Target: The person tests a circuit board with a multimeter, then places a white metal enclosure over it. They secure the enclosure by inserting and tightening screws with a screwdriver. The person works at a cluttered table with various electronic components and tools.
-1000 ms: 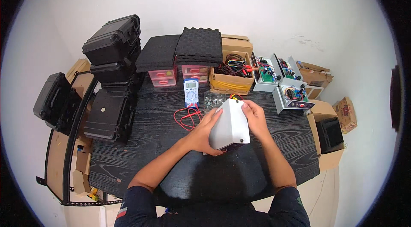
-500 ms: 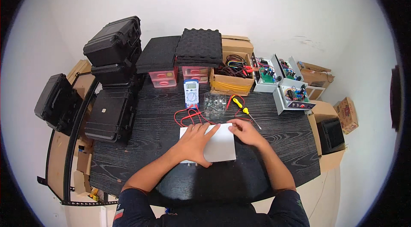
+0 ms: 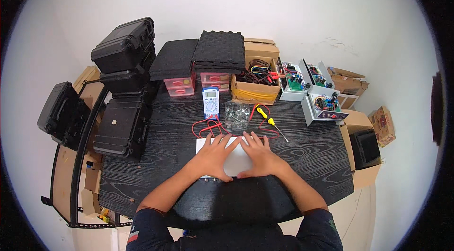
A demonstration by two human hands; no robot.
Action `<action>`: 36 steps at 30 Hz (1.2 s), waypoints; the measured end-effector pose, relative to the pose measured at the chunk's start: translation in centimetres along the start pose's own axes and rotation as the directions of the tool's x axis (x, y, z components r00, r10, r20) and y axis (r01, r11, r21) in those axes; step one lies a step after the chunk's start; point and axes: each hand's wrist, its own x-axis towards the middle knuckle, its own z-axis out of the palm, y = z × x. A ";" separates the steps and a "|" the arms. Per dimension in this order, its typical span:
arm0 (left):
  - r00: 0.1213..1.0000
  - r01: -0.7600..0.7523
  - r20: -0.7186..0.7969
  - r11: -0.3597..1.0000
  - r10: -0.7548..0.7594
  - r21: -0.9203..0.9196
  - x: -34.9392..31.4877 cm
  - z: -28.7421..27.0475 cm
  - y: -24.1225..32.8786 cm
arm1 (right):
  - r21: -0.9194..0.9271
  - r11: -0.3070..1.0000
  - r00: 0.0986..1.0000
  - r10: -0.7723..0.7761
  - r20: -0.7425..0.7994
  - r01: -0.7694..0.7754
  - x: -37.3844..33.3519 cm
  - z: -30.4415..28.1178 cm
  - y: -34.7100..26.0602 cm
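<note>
A flat white metal enclosure (image 3: 238,162) lies on the black wood-grain table near its front edge, with small knobs or connectors showing along its near side. My left hand (image 3: 213,157) rests spread over its left part, fingers pointing away from me. Over the right part lies my right hand (image 3: 258,156), also spread, so much of the top is hidden. Just beyond are a blue-and-white multimeter (image 3: 211,103) with red leads, a clear parts tray (image 3: 237,116) of small hardware, and a yellow screwdriver (image 3: 266,116).
Black hard cases (image 3: 122,125) are stacked at the left. Pink drawer boxes (image 3: 179,87) under black foam, a cardboard box (image 3: 255,92) of cables and several open device housings (image 3: 326,107) with circuit boards line the back. Another cardboard box (image 3: 366,176) stands off the right edge.
My right hand has moved left from the far right corner onto the enclosure's top, its fingers now spread. My left hand stays almost in place.
</note>
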 end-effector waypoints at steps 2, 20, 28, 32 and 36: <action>0.999 -0.026 -0.031 0.998 0.024 -0.061 0.0 0.0 -0.3 | -0.072 0.997 1.000 -0.023 0.014 0.024 0.6 0.1 -0.9; 0.930 -0.300 -0.306 0.898 0.201 -0.321 -1.7 -4.0 -4.0 | 0.039 0.924 0.898 -0.358 -0.256 0.380 4.3 1.0 -3.9; 0.854 -0.410 -0.500 0.778 0.144 -0.476 -2.3 -6.8 -2.0 | 0.435 0.699 0.759 -0.241 -0.605 0.568 2.8 -0.9 -1.3; 0.776 -0.520 -0.575 0.777 0.258 -0.354 -0.4 -7.1 -1.5 | 0.469 0.642 0.736 -0.230 -0.636 0.606 3.2 -0.8 -1.6; 0.772 -0.543 -0.568 0.760 0.285 -0.357 1.3 -5.8 -1.4 | 0.612 0.640 0.850 -0.129 -0.511 0.465 3.1 1.5 -0.3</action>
